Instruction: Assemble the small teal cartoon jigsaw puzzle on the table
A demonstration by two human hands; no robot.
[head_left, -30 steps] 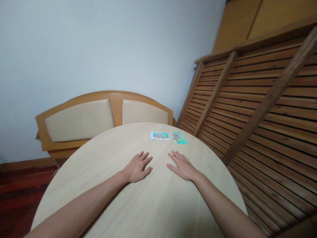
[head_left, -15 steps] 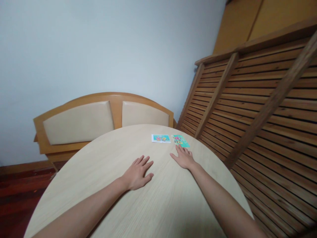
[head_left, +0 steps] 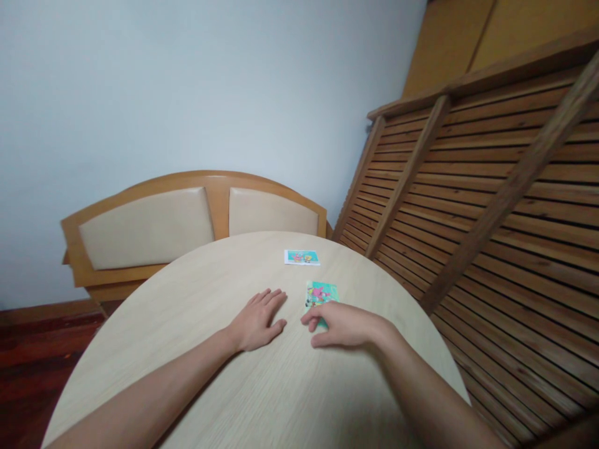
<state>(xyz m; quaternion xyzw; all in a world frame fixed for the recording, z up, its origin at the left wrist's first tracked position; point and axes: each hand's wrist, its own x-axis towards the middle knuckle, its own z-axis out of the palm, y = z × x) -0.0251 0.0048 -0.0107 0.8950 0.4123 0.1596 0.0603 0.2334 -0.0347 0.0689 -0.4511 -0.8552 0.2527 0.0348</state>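
My left hand [head_left: 259, 322] lies palm down on the pale round table [head_left: 262, 399], its fingers stretched out and holding nothing. My right hand [head_left: 344, 324] is over the near part of a green cartoon card [head_left: 322, 292] with pink and yellow figures. Its fingers are bent, with the thumb apart from the index finger, and they hide the card's lower part. Whether the fingertips press on the card I cannot tell. Farther back, a second cartoon card [head_left: 302, 257], turquoise with a white border, lies flat, apart from both hands.
Behind the table stands a wooden headboard [head_left: 218, 209] with cream padded panels, against a pale wall [head_left: 210, 81]. A large slatted wooden panel [head_left: 468, 206] leans along the right side. Dark red flooring [head_left: 37, 362] shows at the lower left.
The green card has moved nearer to me and left, along with my right hand, which now turns inward with bent fingers. My left hand and the turquoise card have stayed nearly in place.
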